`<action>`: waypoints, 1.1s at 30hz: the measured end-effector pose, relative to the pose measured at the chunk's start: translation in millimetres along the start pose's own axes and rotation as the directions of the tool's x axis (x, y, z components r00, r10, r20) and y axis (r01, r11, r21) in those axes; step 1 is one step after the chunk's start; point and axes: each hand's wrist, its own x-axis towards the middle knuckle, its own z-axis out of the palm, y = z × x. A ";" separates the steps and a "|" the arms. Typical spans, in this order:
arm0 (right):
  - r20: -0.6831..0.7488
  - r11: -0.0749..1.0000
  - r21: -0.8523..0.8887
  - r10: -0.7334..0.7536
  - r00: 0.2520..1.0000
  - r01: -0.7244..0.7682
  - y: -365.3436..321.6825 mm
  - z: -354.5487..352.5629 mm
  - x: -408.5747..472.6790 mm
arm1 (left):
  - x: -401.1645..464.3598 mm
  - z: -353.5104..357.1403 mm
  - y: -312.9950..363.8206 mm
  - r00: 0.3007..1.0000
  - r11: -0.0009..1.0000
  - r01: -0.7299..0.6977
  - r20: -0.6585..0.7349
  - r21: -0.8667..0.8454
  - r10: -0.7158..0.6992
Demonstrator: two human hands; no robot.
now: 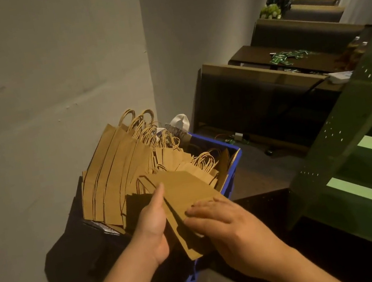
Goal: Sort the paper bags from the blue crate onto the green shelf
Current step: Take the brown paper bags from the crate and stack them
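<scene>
A gray wall (46, 78) stood left of the blue crate (230, 170). Brown paper bags (116, 174) with twisted handles leaned upright in the crate's left part. At the crate's near edge the left hand (151, 225) gripped a small bundle of flat bags (188, 204), thumb lying over the top face. The right hand (221, 223) rested on the same bundle, fingers loosely curved across its near end, not clearly pinching. Right of the crate rose the green shelf (353, 145), its lit boards bare where visible.
</scene>
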 end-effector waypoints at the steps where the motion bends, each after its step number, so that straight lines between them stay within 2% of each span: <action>1: 0.044 1.000 0.020 -0.008 0.999 0.007 -1.3 -1.1 -0.9 | -0.4 2.1 -0.1 1.000 1.000 -0.004 -0.009 0.008 0.004; 4: 0.132 0.987 0.137 0.070 0.989 -0.088 -3.9 -7.1 -3.6 | -3.6 7.0 -1.8 0.996 0.994 -0.085 0.013 0.072 0.084; 7: 0.021 0.887 0.347 0.318 0.948 -0.306 0.1 -10.3 -9.2 | 5.9 3.6 -10.7 0.994 0.986 -0.113 0.004 0.126 0.113; 10: -0.030 0.685 0.575 0.564 0.825 -0.448 5.5 -10.3 -7.2 | 11.3 0.3 -13.8 0.987 0.973 -0.164 0.030 0.166 0.161; 13: -0.015 0.547 0.583 0.746 0.665 -0.601 11.3 -11.7 4.7 | 11.4 0.4 -13.2 0.974 0.947 -0.225 0.089 0.229 0.210; 15: 0.079 0.436 0.559 0.819 0.569 -0.706 13.9 -14.9 11.8 | 10.1 2.9 -13.1 0.962 0.929 -0.264 0.138 0.257 0.235; 16: 0.155 0.345 0.601 0.835 0.529 -0.721 15.3 -14.8 13.6 | 8.9 4.4 -13.5 0.958 0.924 -0.278 0.153 0.264 0.244; 18: 0.303 0.137 0.722 0.818 0.488 -0.678 13.4 -14.8 15.2 | 12.6 7.6 -17.9 0.954 0.920 -0.280 0.190 0.273 0.234; 19: 0.328 0.082 0.759 0.808 0.489 -0.646 12.1 -12.9 14.6 | 13.7 10.0 -20.3 0.951 0.924 -0.280 0.208 0.261 0.229; 23: 0.268 0.098 0.801 0.824 0.499 -0.591 12.3 2.8 13.1 | 7.9 19.5 -24.3 0.945 0.921 -0.294 0.225 0.255 0.239; 26: 0.294 0.052 0.823 0.812 0.504 -0.565 12.1 4.5 13.3 | 12.3 17.8 -26.9 0.950 0.906 -0.286 0.212 0.311 0.227; 33: 0.277 0.026 0.858 0.817 0.505 -0.513 14.3 1.7 9.4 | 19.8 16.9 -22.1 0.944 0.891 -0.300 0.239 0.342 0.227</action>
